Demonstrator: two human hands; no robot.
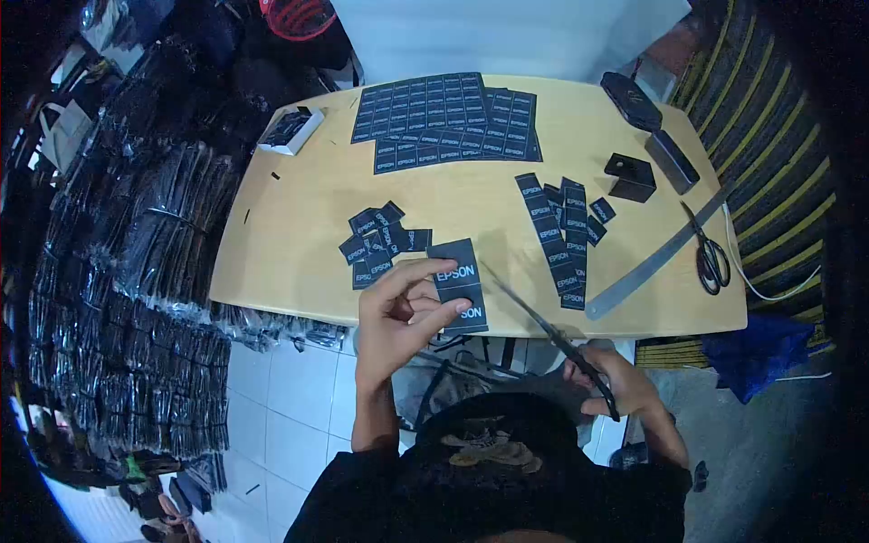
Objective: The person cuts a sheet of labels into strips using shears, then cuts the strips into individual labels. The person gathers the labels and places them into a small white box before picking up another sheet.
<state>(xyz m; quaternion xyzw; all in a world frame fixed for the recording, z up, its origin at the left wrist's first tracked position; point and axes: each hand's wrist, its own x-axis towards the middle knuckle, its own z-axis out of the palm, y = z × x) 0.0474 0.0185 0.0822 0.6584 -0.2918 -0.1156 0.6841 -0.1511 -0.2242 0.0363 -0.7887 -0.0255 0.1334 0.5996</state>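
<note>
My left hand (396, 312) pinches a short black strip of labels (458, 254) between thumb and fingers, over the table's front edge. Two white "EPSON" prints show on it, the lower one partly under the thumb. My right hand (627, 380) grips a pair of scissors (540, 323) by its dark handles. Its blades point up and left, with the tip just right of the strip and apart from it. Behind my left hand lies a loose pile of cut labels (369, 246). Several longer label strips (549, 233) and a few single pieces lie beyond the scissors.
Uncut label sheets (421, 109) overlap at the table's back. On the right lie a long metal ruler (654, 260), second scissors (712, 262), a black case (631, 100) and black box-like pieces (672, 163). A small white box (291, 132) sits back left. Plastic-wrapped bundles (163, 240) are stacked left.
</note>
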